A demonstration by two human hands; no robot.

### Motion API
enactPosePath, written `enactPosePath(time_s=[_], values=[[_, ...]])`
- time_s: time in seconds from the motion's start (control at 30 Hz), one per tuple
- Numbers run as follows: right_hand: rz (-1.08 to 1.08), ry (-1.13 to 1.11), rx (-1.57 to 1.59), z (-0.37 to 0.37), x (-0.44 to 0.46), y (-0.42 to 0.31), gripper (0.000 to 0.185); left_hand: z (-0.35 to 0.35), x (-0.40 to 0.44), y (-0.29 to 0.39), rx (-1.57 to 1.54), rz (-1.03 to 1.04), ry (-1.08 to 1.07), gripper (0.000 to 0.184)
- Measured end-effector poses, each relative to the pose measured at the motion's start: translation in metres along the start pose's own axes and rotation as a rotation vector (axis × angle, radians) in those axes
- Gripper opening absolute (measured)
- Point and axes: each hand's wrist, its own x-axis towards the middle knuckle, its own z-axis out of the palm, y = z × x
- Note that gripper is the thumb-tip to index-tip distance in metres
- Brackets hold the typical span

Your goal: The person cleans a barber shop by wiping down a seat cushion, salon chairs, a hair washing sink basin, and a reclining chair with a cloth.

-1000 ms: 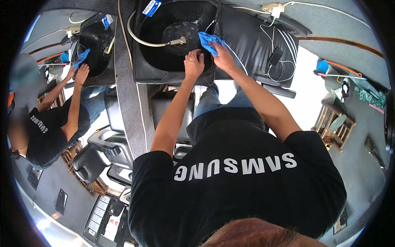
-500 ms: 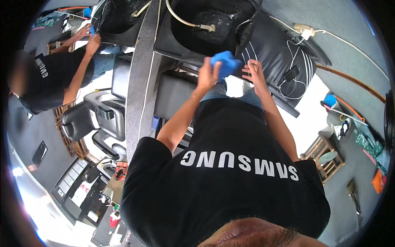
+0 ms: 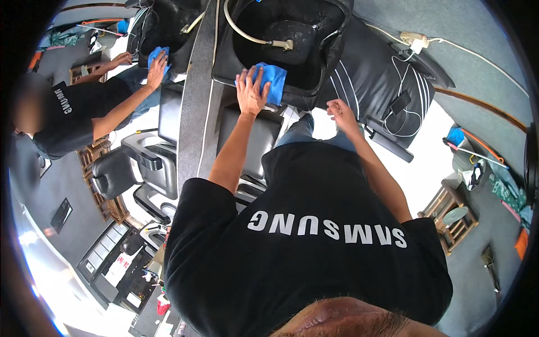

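Holds a blue cloth (image 3: 272, 83) under the left hand (image 3: 251, 91), with fingers nearly straight, against the front rim of the black basin (image 3: 225, 63). Has the right hand (image 3: 341, 114) empty, half open, just beside the black padded seat (image 3: 362, 67). Shows a pale nozzle (image 3: 281, 44) inside the basin, beyond the left hand.

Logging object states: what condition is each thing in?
Blue cloth: bunched, under left hand
Right hand: apparently empty, fingers partly curled
Black basin: uncovered, wetness unclear
Hose nozzle: inside basin, no stream visible
Phone: visible side dark
White plug: seated in socket
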Motion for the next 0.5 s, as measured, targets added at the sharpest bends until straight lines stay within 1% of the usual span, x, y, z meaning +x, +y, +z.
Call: enactPosePath(time_s=[0.07,0.1,0.2,0.27,0.33,0.37,0.47,0.5], values=[[0.026,0.008,0.000,0.000,-0.005,0.008,0.027,-0.003,0.000,-0.003,-0.078,0.043,-0.121,0.050],[0.032,0.010,0.001,-0.002,-0.007,0.011,0.028,-0.004,0.005,-0.007,-0.045,0.098,-0.055,0.039],[0.090,0.028,-0.006,-0.011,-0.006,0.020,0.028,-0.004,0.030,-0.037,-0.007,-0.076,-0.133,0.033],[0.090,0.054,0.019,-0.022,-0.005,0.021,0.029,0.006,0.054,-0.070,0.092,-0.163,0.010,0.030],[0.083,0.076,0.037,-0.032,-0.008,0.025,0.031,0.008,0.080,-0.089,0.148,-0.164,0.114,0.029],[0.072,0.080,0.039,-0.039,-0.008,0.026,0.031,0.010,0.093,-0.091,0.157,-0.241,0.148,0.028],[0.035,0.120,0.068,-0.048,-0.014,0.032,0.034,0.021,0.110,-0.076,0.154,-0.585,0.263,0.030],[0.037,0.123,0.066,-0.051,-0.017,0.032,0.034,0.023,0.105,-0.067,0.240,-0.607,0.182,0.032]])
